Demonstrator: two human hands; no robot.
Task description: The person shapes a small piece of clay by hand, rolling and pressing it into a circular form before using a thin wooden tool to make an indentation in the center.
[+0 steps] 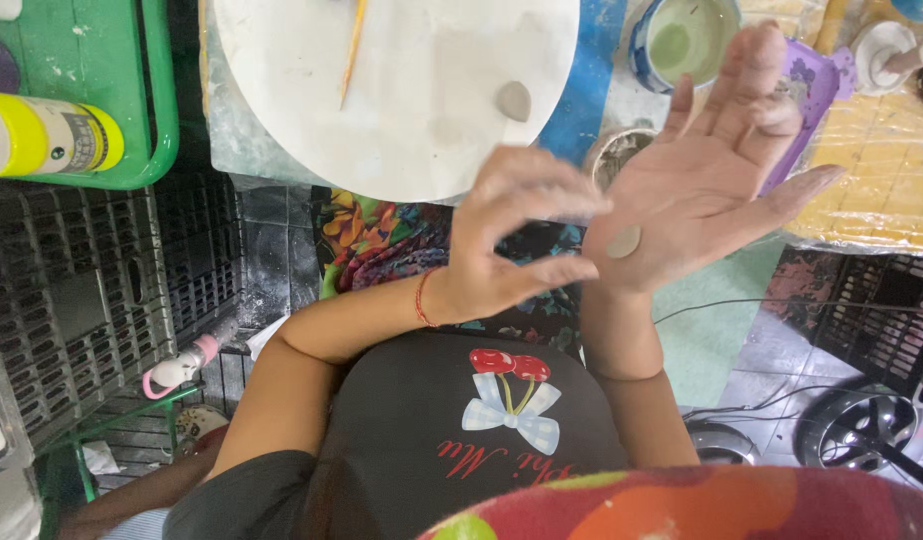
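Near centre, above the lap: both hands meet over a dark apron with a cherry-and-bow print.
Right hand (707,175): spread flat, palm up, fingers fanned toward the far right; it grips nothing.
Clay disc (624,241): small, grey-brown, flattened; it lies on the heel of the right palm, just above the wrist.
Left hand (512,235): curled, fingers bent and hooked, thumb tip near the disc; nothing shows between its fingers, and it hovers just beside the right palm. A red thread bracelet (421,298) sits on its wrist.
Doing the step well: judging from the pose, the palm serves best kept level and steady so the disc does not slide, with light, even presses from the left fingertips so the piece stays round.
Second clay piece (514,100): a similar grey lump resting on the white round board (402,90), far of the hands.
Stick (354,45): thin, wooden, lying on the board's far part.
Counter (232,140): carries the board.
Cup (682,40): blue-and-white, holding pale green liquid, far right.
Packages: a yellow bottle (42,135) with a small grey-white label lies on its side in a green tray (157,100), far left.
Crate (82,290): dark plastic grid, left of the lap.
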